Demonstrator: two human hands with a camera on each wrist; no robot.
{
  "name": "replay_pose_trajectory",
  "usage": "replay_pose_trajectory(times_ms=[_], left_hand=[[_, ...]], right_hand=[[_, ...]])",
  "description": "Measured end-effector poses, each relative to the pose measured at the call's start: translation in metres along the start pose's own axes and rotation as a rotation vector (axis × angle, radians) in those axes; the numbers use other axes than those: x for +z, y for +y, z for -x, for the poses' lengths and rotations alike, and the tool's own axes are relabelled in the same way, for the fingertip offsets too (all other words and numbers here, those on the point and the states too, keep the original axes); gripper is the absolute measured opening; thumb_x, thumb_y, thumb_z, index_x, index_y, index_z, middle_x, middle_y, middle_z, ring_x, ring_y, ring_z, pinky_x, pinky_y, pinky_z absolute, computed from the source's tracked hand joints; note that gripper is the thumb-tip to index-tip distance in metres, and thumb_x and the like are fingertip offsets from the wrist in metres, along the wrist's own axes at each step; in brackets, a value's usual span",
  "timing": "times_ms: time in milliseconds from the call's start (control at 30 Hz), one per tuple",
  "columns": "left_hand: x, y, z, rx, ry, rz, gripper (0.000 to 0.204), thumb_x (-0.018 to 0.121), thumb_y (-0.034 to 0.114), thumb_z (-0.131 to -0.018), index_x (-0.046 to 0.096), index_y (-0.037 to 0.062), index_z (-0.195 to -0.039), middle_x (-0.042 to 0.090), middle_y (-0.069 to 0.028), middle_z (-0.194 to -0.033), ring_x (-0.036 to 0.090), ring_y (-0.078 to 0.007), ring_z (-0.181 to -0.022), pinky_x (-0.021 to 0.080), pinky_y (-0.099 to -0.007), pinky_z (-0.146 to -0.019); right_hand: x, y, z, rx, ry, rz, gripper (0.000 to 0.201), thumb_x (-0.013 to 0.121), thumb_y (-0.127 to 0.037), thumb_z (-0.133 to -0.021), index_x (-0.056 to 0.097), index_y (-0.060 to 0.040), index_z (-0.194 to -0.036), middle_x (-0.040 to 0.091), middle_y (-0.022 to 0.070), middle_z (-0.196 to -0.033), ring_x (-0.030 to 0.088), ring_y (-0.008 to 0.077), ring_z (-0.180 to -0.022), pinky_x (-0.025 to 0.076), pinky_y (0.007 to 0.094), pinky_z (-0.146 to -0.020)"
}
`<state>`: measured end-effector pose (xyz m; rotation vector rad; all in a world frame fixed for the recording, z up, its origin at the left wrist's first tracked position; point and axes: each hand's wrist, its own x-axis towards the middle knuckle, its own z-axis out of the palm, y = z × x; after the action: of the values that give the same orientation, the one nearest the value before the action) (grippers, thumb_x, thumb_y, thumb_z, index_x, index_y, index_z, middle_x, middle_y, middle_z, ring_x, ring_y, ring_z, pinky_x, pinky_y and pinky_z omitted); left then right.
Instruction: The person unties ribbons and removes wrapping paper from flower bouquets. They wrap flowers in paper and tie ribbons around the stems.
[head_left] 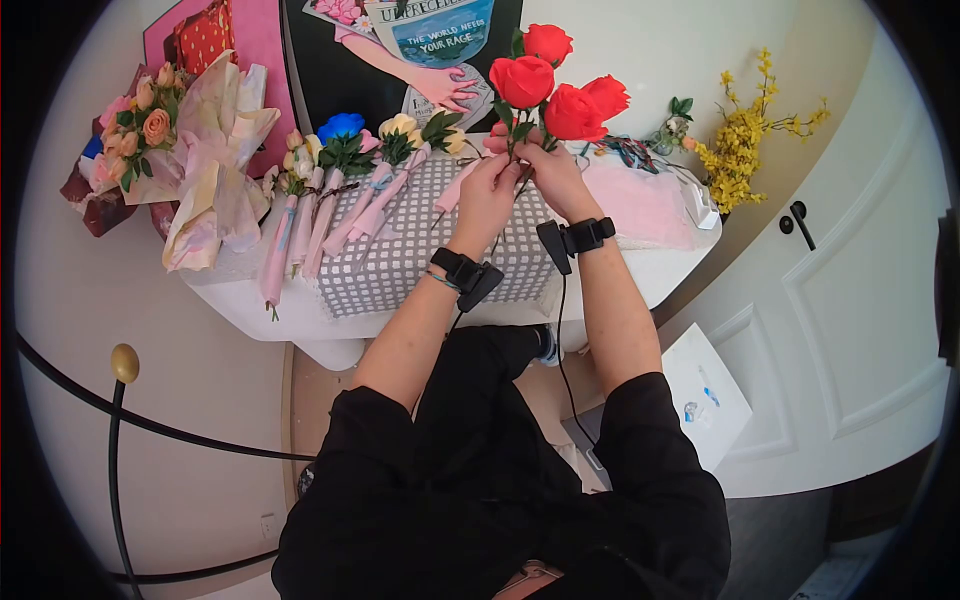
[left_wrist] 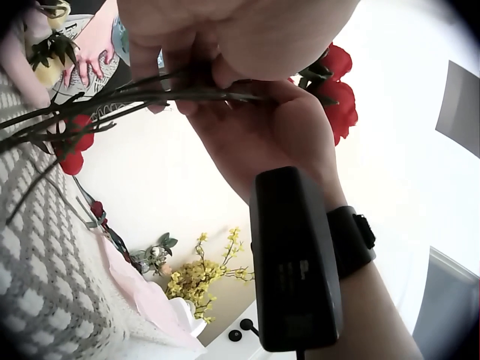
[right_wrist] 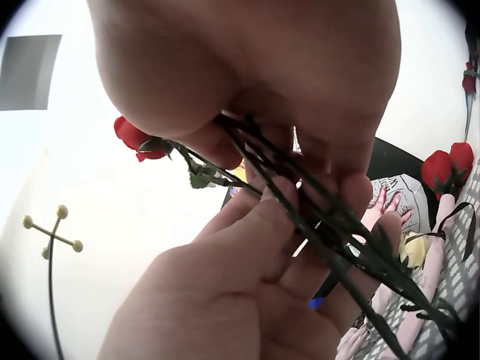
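Note:
A small bunch of red roses (head_left: 523, 82) stands up above the table, blooms at the top and stems pointing down. My left hand (head_left: 488, 195) grips the dark green stems (right_wrist: 330, 247) just below the leaves. Close beside it, my right hand (head_left: 556, 178) curls its fingers round the same stems. In the left wrist view the bare stems (left_wrist: 112, 101) run between both palms and fan out at their lower ends. The right wrist view shows the left thumb (right_wrist: 277, 199) pressed along them. Parts of the fingers are hidden behind the hands.
Several flowers wrapped in pink paper (head_left: 370, 210) lie on the grey checked cloth (head_left: 400, 280). A large wrapped bouquet (head_left: 150, 130) stands at left, yellow blossoms (head_left: 740, 155) at right. Pink paper (head_left: 640, 205) lies near a white box (head_left: 700, 205). A white door (head_left: 860, 260) is at right.

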<state>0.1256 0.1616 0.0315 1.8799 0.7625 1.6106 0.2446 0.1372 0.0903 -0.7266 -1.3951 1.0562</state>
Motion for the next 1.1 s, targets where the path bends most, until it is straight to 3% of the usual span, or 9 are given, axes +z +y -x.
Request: replay_pose_trajectory(times_ms=[67,133,367,433,533,667,733,833,1100], left_hand=[[-0.001,0.000,-0.001,-0.039,-0.037,0.016,0.021,0.053,0.009,-0.093,0.062,-0.0026,-0.108,0.066,-0.0069,-0.086,0.059,-0.0104,-0.076,0.047,-0.0247,-0.070],[0.000,-0.004,-0.004,0.012,-0.020,0.112,0.017,0.056,0.009,-0.089,0.063,-0.0024,-0.100,0.063,-0.0165,-0.084,0.060,-0.0263,-0.072,0.046,-0.0336,-0.067],[-0.011,0.005,-0.003,0.035,-0.148,-0.032,0.018,0.054,0.009,-0.090,0.063,-0.0013,-0.102,0.065,-0.0183,-0.089,0.063,-0.0274,-0.080,0.048,-0.0336,-0.070],[-0.010,0.005,-0.004,0.027,-0.281,0.029,0.022,0.051,0.007,-0.093,0.060,-0.0019,-0.111,0.065,-0.0091,-0.098,0.059,-0.0157,-0.083,0.047,-0.0293,-0.077],[-0.006,0.002,0.001,-0.092,-0.334,0.305,0.027,0.052,0.007,-0.092,0.056,0.0002,-0.118,0.061,-0.0092,-0.107,0.058,-0.0153,-0.090,0.046,-0.0290,-0.080],[0.006,-0.006,0.018,-0.016,-0.177,0.214,0.029,0.051,0.012,-0.093,0.054,0.0013,-0.120,0.058,-0.0076,-0.110,0.057,-0.0151,-0.091,0.045,-0.0295,-0.081],[0.007,-0.004,0.023,-0.064,-0.145,0.234,0.034,0.052,0.020,-0.093,0.053,-0.0026,-0.117,0.063,-0.0168,-0.098,0.063,-0.0242,-0.089,0.047,-0.0351,-0.077],[-0.002,-0.002,0.019,-0.111,-0.401,-0.060,0.031,0.046,0.023,-0.097,0.051,0.0006,-0.119,0.062,-0.0105,-0.093,0.060,-0.0153,-0.082,0.047,-0.0295,-0.075],[0.012,0.001,0.030,-0.099,-0.253,-0.119,0.034,0.043,0.031,-0.098,0.049,-0.0004,-0.110,0.060,-0.0137,-0.075,0.061,-0.0236,-0.066,0.046,-0.0376,-0.060]], right_hand=[[-0.002,-0.002,0.003,-0.011,-0.033,-0.039,0.031,0.051,-0.014,-0.091,0.056,-0.0001,-0.118,0.067,0.0089,-0.109,0.061,0.0148,-0.098,0.047,0.0278,-0.084],[-0.001,-0.010,0.007,0.030,-0.068,0.105,0.031,0.053,-0.012,-0.089,0.056,0.0014,-0.117,0.067,0.0095,-0.109,0.061,0.0151,-0.102,0.046,0.0293,-0.090],[-0.005,-0.006,-0.002,-0.082,-0.046,0.235,0.038,0.065,-0.014,-0.084,0.053,0.0020,-0.116,0.070,0.0061,-0.091,0.065,0.0124,-0.079,0.051,0.0233,-0.063],[-0.005,-0.005,-0.005,-0.106,0.055,0.219,0.032,0.067,-0.014,-0.083,0.058,0.0019,-0.110,0.069,0.0079,-0.087,0.065,0.0110,-0.072,0.049,0.0219,-0.056],[0.001,-0.015,-0.002,-0.014,0.127,0.267,0.029,0.068,-0.014,-0.083,0.060,0.0021,-0.106,0.068,0.0087,-0.081,0.064,0.0104,-0.066,0.048,0.0221,-0.053],[0.002,-0.008,-0.010,-0.265,0.215,0.174,0.027,0.069,-0.013,-0.082,0.062,0.0023,-0.103,0.067,0.0073,-0.074,0.062,0.0094,-0.059,0.044,0.0211,-0.049],[0.001,-0.015,-0.007,-0.180,0.212,0.154,0.023,0.070,-0.013,-0.082,0.064,0.0029,-0.098,0.065,0.0063,-0.069,0.058,0.0085,-0.052,0.042,0.0207,-0.046],[-0.001,-0.016,-0.007,-0.118,0.251,0.198,0.022,0.070,-0.012,-0.081,0.066,0.0031,-0.097,0.065,0.0061,-0.069,0.055,0.0071,-0.050,0.040,0.0196,-0.044],[0.004,-0.018,-0.003,-0.122,0.239,0.135,0.026,0.071,-0.013,-0.081,0.065,0.0040,-0.100,0.065,0.0062,-0.068,0.055,0.0068,-0.050,0.038,0.0185,-0.044]])
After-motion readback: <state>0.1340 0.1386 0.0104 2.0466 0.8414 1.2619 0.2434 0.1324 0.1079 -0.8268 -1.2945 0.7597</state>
